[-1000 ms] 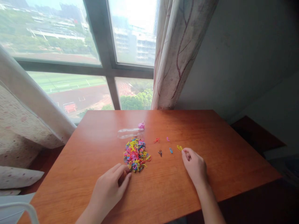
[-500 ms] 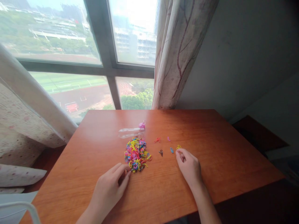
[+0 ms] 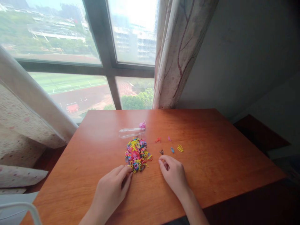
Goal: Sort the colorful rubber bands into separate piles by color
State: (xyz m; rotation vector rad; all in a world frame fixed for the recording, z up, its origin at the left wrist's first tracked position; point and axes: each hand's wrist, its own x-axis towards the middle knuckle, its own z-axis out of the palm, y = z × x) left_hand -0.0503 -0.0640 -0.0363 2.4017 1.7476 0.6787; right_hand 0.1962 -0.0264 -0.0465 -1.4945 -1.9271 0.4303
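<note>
A heap of small coloured rubber bands (image 3: pixel 136 153) lies mid-table. My left hand (image 3: pixel 114 184) is at its front left edge, thumb and fingers pinched together against the outermost bands; what is between the fingertips is hidden. To the right of the heap, my right hand (image 3: pixel 174 173) is closed with thumb and forefinger together, its tips just below a few black bands (image 3: pixel 161 152). Whether it holds anything cannot be seen. Small separate groups lie around: red bands (image 3: pixel 157 140), a pink band (image 3: pixel 169 138), a blue band (image 3: pixel 172 150) and yellow bands (image 3: pixel 180 148).
Behind the heap lies a clear plastic container (image 3: pixel 131 132) with a pink top (image 3: pixel 142 125). The wooden table (image 3: pixel 93 156) stands against a window, with curtains (image 3: pixel 180 56) on either side. A white curved frame (image 3: pixel 21 206) shows at bottom left.
My right hand has moved left from the yellow bands to the black ones, leaving the yellow ones on the table. My left hand has stayed at the heap, shifting only slightly.
</note>
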